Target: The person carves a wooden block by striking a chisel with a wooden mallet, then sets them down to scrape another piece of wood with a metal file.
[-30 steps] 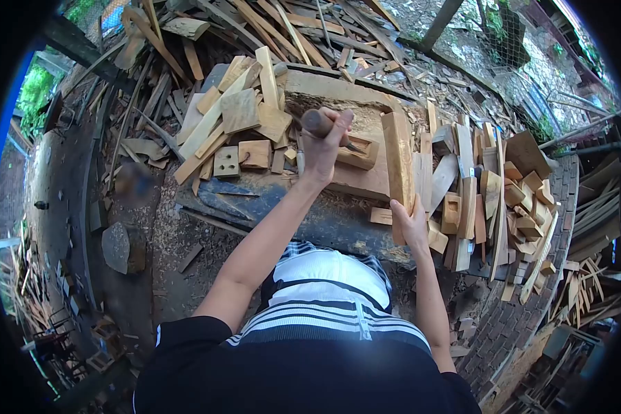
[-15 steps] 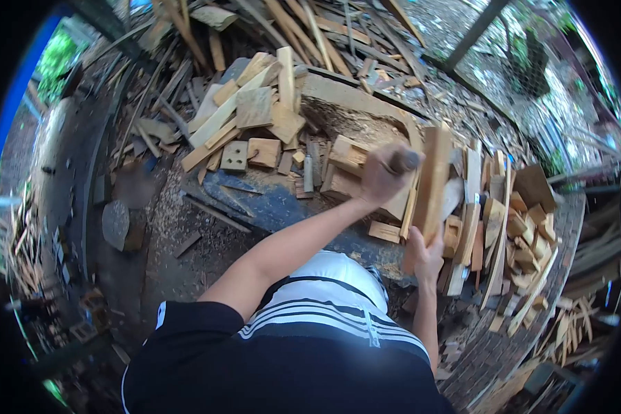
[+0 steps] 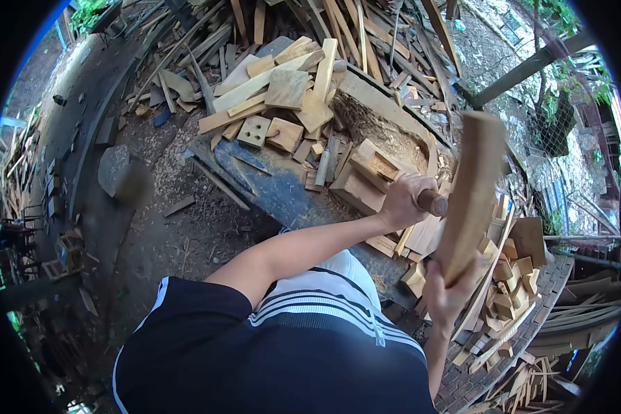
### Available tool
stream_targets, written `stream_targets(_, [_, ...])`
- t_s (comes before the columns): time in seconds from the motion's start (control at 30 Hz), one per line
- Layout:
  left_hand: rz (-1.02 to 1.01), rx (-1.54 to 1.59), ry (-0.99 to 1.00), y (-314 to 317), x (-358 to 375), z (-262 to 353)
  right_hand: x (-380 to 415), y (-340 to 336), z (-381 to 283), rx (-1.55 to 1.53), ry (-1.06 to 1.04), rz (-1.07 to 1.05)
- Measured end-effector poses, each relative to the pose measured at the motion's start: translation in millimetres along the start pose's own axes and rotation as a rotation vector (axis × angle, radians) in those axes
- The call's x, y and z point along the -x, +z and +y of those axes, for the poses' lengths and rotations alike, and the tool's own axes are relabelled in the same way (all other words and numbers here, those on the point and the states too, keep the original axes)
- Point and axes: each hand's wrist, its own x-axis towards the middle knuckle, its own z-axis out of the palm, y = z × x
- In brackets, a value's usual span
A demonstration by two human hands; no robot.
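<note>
If the club (image 3: 472,186) gripped by the right hand (image 3: 448,293) strays, it could bruise the left hand (image 3: 402,201) clasping the handle (image 3: 433,203).

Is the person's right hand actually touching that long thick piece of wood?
Touching. The head view shows the right hand wrapped around the lower end of the long thick piece of wood, with no gap between them.

The wooden bar (image 3: 473,183) looks matt (fairly smooth, too).

Tan wooden bar (image 3: 470,193), brown handle (image 3: 432,202)
</note>
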Motion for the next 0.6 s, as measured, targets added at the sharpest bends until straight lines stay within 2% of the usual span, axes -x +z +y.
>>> stream_targets(0.03, [0.005, -0.002, -0.006, 0, -1, 0, 4, 1, 7, -0.17, -0.017, 0.143])
stream_targets(0.1, [0.01, 0.015, -0.027, 1, 0, 1, 12, 7, -5, -0.527, -0.006, 0.243])
stream_targets(0.2, [0.054, 0.092, -0.02, 3, 5, 3, -4, 7, -3, 0.293, -0.025, -0.16])
stream_targets(0.23, [0.092, 0.164, -0.024, 3, 4, 3, -4, 7, 2, 0.294, -0.027, -0.146])
stream_targets(0.3, [0.034, 0.123, 0.013, -2, 10, -8, 0, 10, 16, -0.024, 0.009, -0.16])
stream_targets(0.33, [0.042, 0.138, -0.018, -6, 10, -9, 3, 14, 14, -0.123, 0.1, -0.1])
stream_targets(0.43, [0.075, 0.275, -0.093, -22, 8, -21, -6, 33, 41, -0.202, 0.071, 0.049])
stream_targets(0.47, [0.03, 0.273, -0.244, -39, 3, 0, -11, 37, 49, -0.199, 0.145, -0.009])
stream_targets(0.5, [0.138, 0.245, -0.203, -43, 1, -1, -15, 43, 58, -0.198, 0.218, -0.07])
stream_targets(0.53, [0.161, 0.343, -0.332, -51, -2, 2, -18, 55, 71, -0.163, 0.161, -0.052])
stream_targets(0.57, [0.215, 0.264, -0.299, -55, -3, -15, -18, 63, 89, -0.104, 0.292, -0.154])
stream_targets(0.6, [0.293, 0.315, -0.377, -58, -6, -21, -19, 71, 96, -0.096, 0.307, -0.169])
